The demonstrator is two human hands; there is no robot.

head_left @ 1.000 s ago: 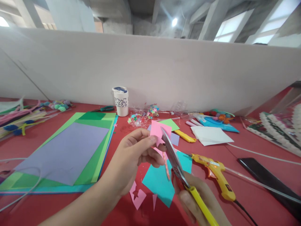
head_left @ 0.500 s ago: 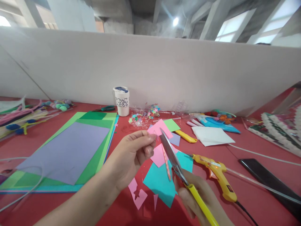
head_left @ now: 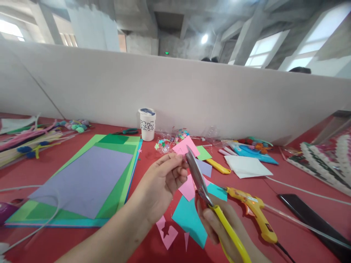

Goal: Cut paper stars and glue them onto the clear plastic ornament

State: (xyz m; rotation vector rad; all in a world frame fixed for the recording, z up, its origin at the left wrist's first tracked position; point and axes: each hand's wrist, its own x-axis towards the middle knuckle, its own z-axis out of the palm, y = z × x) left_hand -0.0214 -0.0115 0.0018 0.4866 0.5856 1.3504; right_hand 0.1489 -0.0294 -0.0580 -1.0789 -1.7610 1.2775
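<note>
Between thumb and fingers, my left hand (head_left: 164, 179) pinches a piece of pink paper (head_left: 189, 145) above the table. My right hand (head_left: 216, 219) grips yellow-handled scissors (head_left: 196, 171), their blades pointing up and away, with the tips at the pink paper's near edge. Below the hands lie a turquoise sheet (head_left: 189, 221) and another pink square (head_left: 187, 189). A pink offcut (head_left: 168, 235) with a star-shaped hole and a thin pink sliver (head_left: 187, 241) rest on the red table nearer to me.
Coloured sheets (head_left: 90, 179) are stacked at left. A white cup (head_left: 148, 126) stands near the partition (head_left: 175, 91). On the right are a yellow utility knife (head_left: 219, 167), a yellow glue gun (head_left: 253, 208), white paper (head_left: 248, 167) and a black phone-like slab (head_left: 307, 215).
The view has tilted up slightly, so the table things shift in the picture. Scissors and pink paper stay together, and the right hand has come a little closer to the left.
</note>
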